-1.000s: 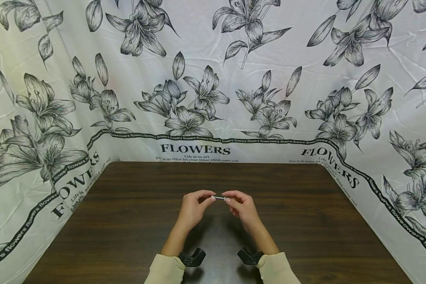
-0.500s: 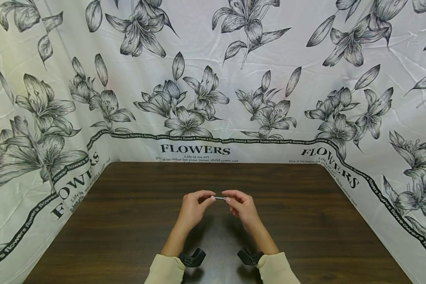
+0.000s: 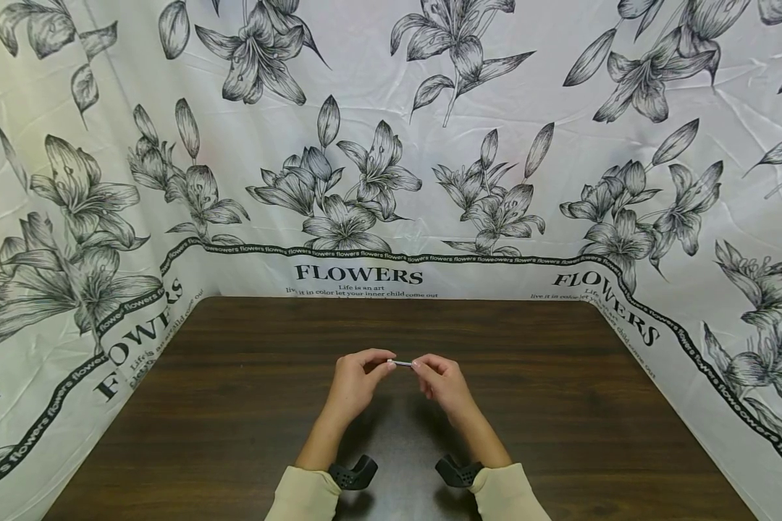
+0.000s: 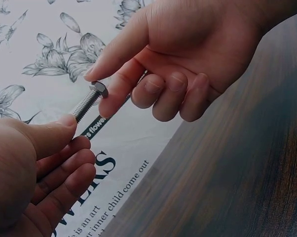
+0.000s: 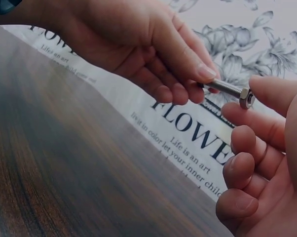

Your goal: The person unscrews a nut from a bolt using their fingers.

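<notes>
A silvery metal bolt (image 3: 401, 363) is held between the two hands above the table. My left hand (image 3: 353, 383) pinches its threaded shank near one end, thumb on top, in both wrist views. The hexagonal end (image 4: 99, 89) points toward my right hand (image 3: 446, 383); whether it is a head or a nut, I cannot tell. My right thumb and forefinger lie on opposite sides of that hexagonal end, touching it. The other right fingers (image 5: 240, 170) are curled below it. The far end of the bolt is covered by the left fingertips.
Below the hands is a dark wood-grain table (image 3: 247, 405). A white flower-printed cloth (image 3: 482, 145) with "FLOWERS" lettering hangs behind it and on both sides. Black devices (image 3: 354, 473) are worn at both wrists.
My right thumb and forefinger have shifted slightly and closed in on the hexagonal end of the bolt; they stood further apart before. The left hand stays in place, holding the shank.
</notes>
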{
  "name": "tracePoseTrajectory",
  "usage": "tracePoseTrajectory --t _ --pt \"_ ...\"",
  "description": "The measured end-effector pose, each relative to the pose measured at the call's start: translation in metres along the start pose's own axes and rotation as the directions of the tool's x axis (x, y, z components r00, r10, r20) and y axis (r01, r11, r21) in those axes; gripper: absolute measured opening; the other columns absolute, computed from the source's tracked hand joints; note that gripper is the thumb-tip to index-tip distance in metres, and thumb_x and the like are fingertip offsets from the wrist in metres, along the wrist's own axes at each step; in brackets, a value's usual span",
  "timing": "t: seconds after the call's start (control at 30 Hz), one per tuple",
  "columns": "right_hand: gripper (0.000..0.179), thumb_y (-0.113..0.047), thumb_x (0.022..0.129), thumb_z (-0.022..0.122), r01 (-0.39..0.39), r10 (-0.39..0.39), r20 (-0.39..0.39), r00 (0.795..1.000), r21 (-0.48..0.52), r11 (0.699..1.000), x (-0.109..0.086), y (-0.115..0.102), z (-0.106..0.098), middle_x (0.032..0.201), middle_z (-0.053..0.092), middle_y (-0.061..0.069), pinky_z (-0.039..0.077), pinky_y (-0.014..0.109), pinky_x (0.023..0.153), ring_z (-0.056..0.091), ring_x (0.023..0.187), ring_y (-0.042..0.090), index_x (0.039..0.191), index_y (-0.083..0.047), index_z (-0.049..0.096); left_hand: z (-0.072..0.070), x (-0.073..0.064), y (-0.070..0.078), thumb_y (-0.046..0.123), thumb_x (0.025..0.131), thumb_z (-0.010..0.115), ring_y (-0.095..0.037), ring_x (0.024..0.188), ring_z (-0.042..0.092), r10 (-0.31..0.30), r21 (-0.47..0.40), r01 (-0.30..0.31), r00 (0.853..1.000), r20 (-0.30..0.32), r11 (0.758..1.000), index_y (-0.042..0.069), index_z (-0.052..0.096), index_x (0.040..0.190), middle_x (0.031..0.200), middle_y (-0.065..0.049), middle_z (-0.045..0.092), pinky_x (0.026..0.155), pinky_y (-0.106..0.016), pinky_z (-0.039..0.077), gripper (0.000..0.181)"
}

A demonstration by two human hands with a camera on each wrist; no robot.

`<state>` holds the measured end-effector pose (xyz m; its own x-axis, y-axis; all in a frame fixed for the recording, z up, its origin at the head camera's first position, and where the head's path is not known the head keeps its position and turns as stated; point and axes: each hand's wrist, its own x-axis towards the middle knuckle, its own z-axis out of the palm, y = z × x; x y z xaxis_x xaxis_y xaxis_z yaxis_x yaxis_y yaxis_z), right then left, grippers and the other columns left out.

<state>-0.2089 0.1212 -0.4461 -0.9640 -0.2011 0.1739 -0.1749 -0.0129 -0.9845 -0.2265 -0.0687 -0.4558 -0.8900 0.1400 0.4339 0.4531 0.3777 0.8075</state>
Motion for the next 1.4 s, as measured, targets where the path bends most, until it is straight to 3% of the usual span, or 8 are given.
tracePoseTrajectory --t 0.27,0.5,0.77,0.97,1.4 --pt "0.024 -0.005 0.097 0.059 0.001 -0.002 0.004 1.000 0.043 0.999 -0.0013 -0.0022 -0.0001 0.066 0.051 0.005 0.038 0.022 0.049 0.046 0.054 0.013 0.108 0.017 0.060 -0.0003 0.0001 0.0001 0.010 0.084 0.076 -0.010 0.071 0.063 -0.001 -0.009 0.001 1.000 -0.002 1.000 0.006 0.075 0.097 0.082 0.005 0.070 0.065 -0.027 0.053 0.013" --pt "0.024 0.000 0.094 0.060 0.052 -0.054 0.015 0.998 0.070 0.996 -0.0014 -0.0006 -0.0009 0.065 0.049 0.004 0.036 0.020 0.048 0.045 0.054 0.010 0.112 0.016 0.059 -0.0004 0.0004 0.0007 0.011 0.084 0.076 -0.010 0.072 0.064 -0.009 -0.012 0.009 1.000 0.001 1.000 0.007 0.075 0.097 0.082 0.005 0.070 0.066 -0.027 0.053 0.013" --pt "0.026 0.004 0.093 0.059 0.106 -0.108 0.026 0.994 0.073 0.992 -0.0010 0.0020 -0.0018 0.066 0.049 0.004 0.036 0.020 0.047 0.045 0.054 0.010 0.115 0.017 0.058 0.0004 0.0006 0.0001 0.011 0.085 0.076 -0.009 0.071 0.063 -0.018 -0.010 0.018 1.000 -0.005 1.000 0.013 0.076 0.095 0.081 0.006 0.069 0.065 -0.027 0.053 0.011" --pt "0.026 0.007 0.093 0.058 0.140 -0.143 0.038 0.989 0.072 0.987 -0.0008 0.0023 -0.0016 0.065 0.047 0.006 0.036 0.021 0.046 0.044 0.053 0.010 0.116 0.019 0.056 0.0004 0.0009 -0.0005 0.010 0.085 0.075 -0.010 0.071 0.063 -0.013 -0.017 0.013 1.000 -0.004 1.000 0.007 0.075 0.096 0.081 0.005 0.069 0.065 -0.027 0.053 0.012" --pt "0.024 0.004 0.095 0.057 0.119 -0.121 0.016 0.993 0.065 0.991 -0.0009 0.0010 -0.0013 0.067 0.049 0.005 0.036 0.025 0.047 0.045 0.054 0.010 0.115 0.017 0.058 0.0002 -0.0001 -0.0004 0.012 0.085 0.076 -0.010 0.071 0.063 -0.009 -0.013 0.009 1.000 -0.011 1.000 0.008 0.075 0.096 0.082 0.005 0.070 0.065 -0.027 0.053 0.012"
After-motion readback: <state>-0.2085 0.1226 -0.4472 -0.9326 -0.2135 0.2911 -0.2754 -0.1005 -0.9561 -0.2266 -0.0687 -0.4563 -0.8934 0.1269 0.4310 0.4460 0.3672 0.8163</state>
